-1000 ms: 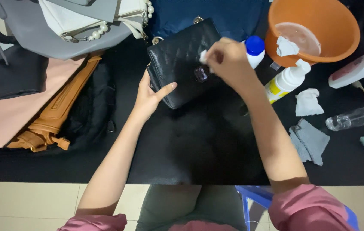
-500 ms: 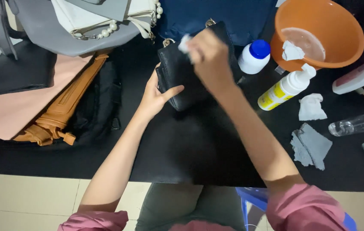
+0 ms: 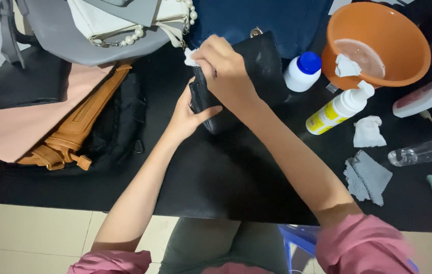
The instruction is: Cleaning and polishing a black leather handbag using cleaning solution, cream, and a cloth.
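Observation:
A small black quilted handbag (image 3: 264,66) lies on the black table (image 3: 226,167). My left hand (image 3: 188,116) grips its lower left corner, thumb lying across the front. My right hand (image 3: 223,68) is closed on a small white wipe (image 3: 190,57) and presses it against the bag's upper left corner, covering much of the bag's front.
Other bags are piled at the back left: grey (image 3: 58,30), white with a pearl chain (image 3: 124,20), tan (image 3: 68,132), navy (image 3: 272,15). To the right are an orange basin (image 3: 378,43), a blue-capped white bottle (image 3: 301,72), a foam pump bottle (image 3: 335,109), a clear spray bottle (image 3: 421,151), a crumpled tissue (image 3: 368,132) and grey cloths (image 3: 368,175).
My right hand has wiped leftward across the bag, from its middle to the upper left corner. My left hand has kept its grip on the bag.

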